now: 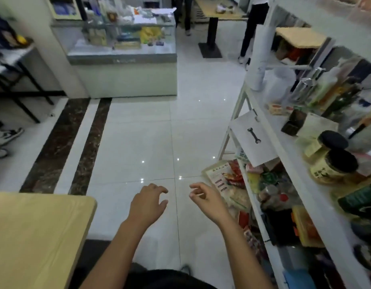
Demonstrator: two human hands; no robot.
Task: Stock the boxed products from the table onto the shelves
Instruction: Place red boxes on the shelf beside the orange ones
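Both my hands hang over the tiled floor (138, 132), holding nothing: left hand (147, 203) with fingers loosely curled, right hand (207, 200) half curled too. The wooden table (34, 236) sits at my left, no boxes visible on it. The shelves (289, 155) at my right hold jars (334, 163) and packets; their labels are too blurred to read.
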